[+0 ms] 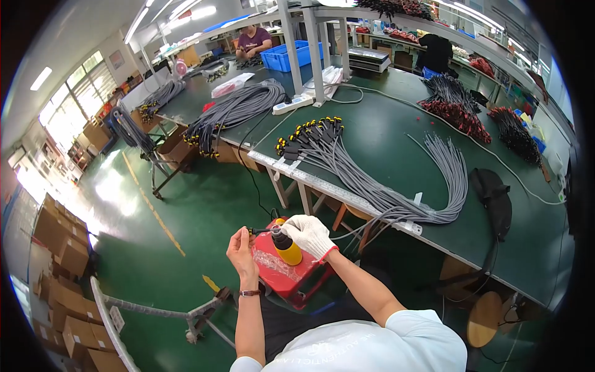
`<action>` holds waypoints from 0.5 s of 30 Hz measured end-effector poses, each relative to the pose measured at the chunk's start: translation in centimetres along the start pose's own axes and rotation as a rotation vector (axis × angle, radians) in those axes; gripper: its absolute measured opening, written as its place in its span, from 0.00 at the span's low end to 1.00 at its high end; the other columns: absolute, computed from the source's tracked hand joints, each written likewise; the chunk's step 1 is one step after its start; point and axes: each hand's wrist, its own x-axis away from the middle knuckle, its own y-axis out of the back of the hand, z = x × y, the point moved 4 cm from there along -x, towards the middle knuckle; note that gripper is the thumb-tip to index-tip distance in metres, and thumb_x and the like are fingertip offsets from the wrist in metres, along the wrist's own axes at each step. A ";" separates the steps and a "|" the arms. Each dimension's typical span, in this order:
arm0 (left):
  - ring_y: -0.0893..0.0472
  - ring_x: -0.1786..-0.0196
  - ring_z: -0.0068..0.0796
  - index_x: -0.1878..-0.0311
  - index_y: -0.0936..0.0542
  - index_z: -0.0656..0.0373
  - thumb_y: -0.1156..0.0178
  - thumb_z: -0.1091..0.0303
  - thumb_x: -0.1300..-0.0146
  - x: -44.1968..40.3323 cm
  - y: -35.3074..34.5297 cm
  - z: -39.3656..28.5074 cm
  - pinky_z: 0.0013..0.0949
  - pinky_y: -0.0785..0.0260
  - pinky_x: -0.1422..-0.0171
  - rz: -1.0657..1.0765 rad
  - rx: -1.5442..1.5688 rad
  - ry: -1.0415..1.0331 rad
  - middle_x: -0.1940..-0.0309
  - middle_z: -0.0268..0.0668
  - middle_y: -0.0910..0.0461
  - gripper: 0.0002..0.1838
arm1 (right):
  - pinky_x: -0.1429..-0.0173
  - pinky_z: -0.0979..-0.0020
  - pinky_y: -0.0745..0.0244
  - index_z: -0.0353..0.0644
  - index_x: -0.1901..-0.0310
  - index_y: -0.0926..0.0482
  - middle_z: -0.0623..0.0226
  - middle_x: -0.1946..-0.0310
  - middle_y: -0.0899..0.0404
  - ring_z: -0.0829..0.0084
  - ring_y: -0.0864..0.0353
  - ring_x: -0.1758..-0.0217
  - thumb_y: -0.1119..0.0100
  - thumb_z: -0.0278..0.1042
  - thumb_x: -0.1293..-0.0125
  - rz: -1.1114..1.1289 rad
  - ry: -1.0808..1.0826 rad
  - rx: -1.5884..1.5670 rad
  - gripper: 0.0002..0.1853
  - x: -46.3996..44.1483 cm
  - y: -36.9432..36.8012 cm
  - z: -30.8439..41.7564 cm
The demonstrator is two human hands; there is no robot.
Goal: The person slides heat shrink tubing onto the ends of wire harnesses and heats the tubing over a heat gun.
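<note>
My left hand, bare with a watch at the wrist, pinches the end of a dark cable connector. My right hand wears a white knitted glove with its fingers closed around the cable's other side; a grey cable trails from it toward the table. Between the hands stands a yellow and black heat gun, nozzle up, on a red plastic stool. The connector lies across or just over the nozzle; whether they touch I cannot tell.
Grey cables with black and yellow ends lie along the green table. Another cable bundle hangs over the table's left edge. A metal frame stands on the floor at left, near cardboard boxes. A co-worker sits behind.
</note>
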 end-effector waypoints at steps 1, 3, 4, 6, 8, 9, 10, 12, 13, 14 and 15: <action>0.18 0.58 0.22 0.48 0.17 0.65 0.34 0.66 0.28 -0.3 -0.3 0.2 0.27 0.24 0.51 0.002 0.003 -0.013 0.59 0.33 0.16 0.13 | 0.54 0.59 0.22 0.43 0.64 0.13 0.55 0.64 0.14 0.54 0.13 0.59 0.41 0.46 0.34 -0.009 -0.013 0.010 0.15 -0.1 0.0 -0.1; 0.18 0.56 0.23 0.48 0.17 0.65 0.34 0.66 0.28 -0.7 -0.2 0.5 0.28 0.23 0.49 -0.033 -0.001 -0.026 0.58 0.34 0.16 0.13 | 0.55 0.59 0.22 0.41 0.66 0.14 0.54 0.66 0.15 0.54 0.14 0.62 0.41 0.43 0.34 -0.029 0.070 -0.046 0.14 0.0 0.3 0.8; 0.17 0.54 0.24 0.49 0.16 0.64 0.34 0.66 0.28 -0.8 -0.2 0.4 0.30 0.22 0.46 -0.033 -0.025 -0.017 0.55 0.35 0.15 0.12 | 0.55 0.59 0.22 0.41 0.67 0.14 0.55 0.67 0.15 0.54 0.15 0.63 0.40 0.42 0.35 -0.025 0.127 -0.060 0.13 -0.4 0.1 0.6; 0.17 0.54 0.24 0.49 0.16 0.64 0.34 0.66 0.29 -1.7 0.0 1.2 0.30 0.23 0.47 -0.034 -0.055 -0.084 0.54 0.36 0.15 0.12 | 0.57 0.63 0.21 0.38 0.66 0.13 0.56 0.68 0.14 0.62 0.14 0.66 0.38 0.37 0.36 0.001 0.172 -0.114 0.11 -1.1 -0.1 0.2; 0.17 0.57 0.22 0.50 0.15 0.65 0.35 0.65 0.28 -1.6 -0.1 0.4 0.27 0.24 0.49 -0.015 -0.101 -0.080 0.59 0.34 0.14 0.12 | 0.61 0.72 0.23 0.37 0.66 0.12 0.67 0.70 0.13 0.80 0.18 0.67 0.37 0.29 0.36 0.049 -0.018 -0.274 0.07 -1.2 -0.2 0.0; 0.17 0.58 0.22 0.52 0.15 0.66 0.36 0.64 0.28 -1.5 -0.2 0.2 0.27 0.24 0.50 -0.016 -0.110 -0.066 0.61 0.34 0.14 0.13 | 0.62 0.76 0.26 0.36 0.66 0.12 0.72 0.71 0.15 0.84 0.21 0.68 0.37 0.29 0.35 0.077 -0.201 -0.291 0.07 -0.9 0.1 1.0; 0.17 0.60 0.22 0.53 0.15 0.66 0.36 0.65 0.28 -1.3 -0.3 -0.1 0.26 0.24 0.52 -0.032 -0.134 -0.029 0.62 0.34 0.14 0.12 | 0.65 0.78 0.29 0.36 0.65 0.13 0.74 0.73 0.17 0.85 0.24 0.70 0.36 0.30 0.34 0.067 -0.211 -0.265 0.07 -0.7 0.2 1.3; 0.17 0.62 0.22 0.53 0.15 0.65 0.35 0.66 0.29 -1.1 -0.7 -0.1 0.26 0.24 0.55 -0.033 -0.037 -0.026 0.64 0.35 0.14 0.11 | 0.67 0.78 0.31 0.36 0.63 0.13 0.74 0.74 0.18 0.85 0.26 0.72 0.35 0.31 0.34 0.082 -0.255 -0.274 0.08 -0.7 0.1 1.1; 0.17 0.63 0.22 0.53 0.15 0.65 0.35 0.66 0.29 -0.9 -0.8 -0.4 0.26 0.24 0.55 -0.021 -0.006 -0.016 0.64 0.35 0.14 0.11 | 0.67 0.78 0.32 0.36 0.62 0.13 0.74 0.75 0.18 0.85 0.26 0.73 0.34 0.32 0.34 0.087 -0.265 -0.260 0.08 -0.6 0.1 1.2; 0.17 0.63 0.22 0.53 0.15 0.65 0.34 0.66 0.29 -0.7 -0.8 -0.6 0.26 0.24 0.55 -0.002 0.025 -0.007 0.63 0.35 0.14 0.11 | 0.68 0.79 0.33 0.36 0.62 0.13 0.74 0.75 0.19 0.85 0.27 0.73 0.34 0.32 0.34 0.085 -0.273 -0.247 0.08 -0.6 0.2 1.2; 0.17 0.63 0.22 0.53 0.16 0.65 0.34 0.67 0.29 -0.7 -0.7 -0.6 0.26 0.24 0.55 -0.001 0.021 0.003 0.63 0.35 0.14 0.10 | 0.66 0.78 0.31 0.35 0.61 0.13 0.73 0.75 0.18 0.85 0.26 0.72 0.34 0.32 0.33 0.096 -0.289 -0.213 0.09 -0.7 0.3 0.9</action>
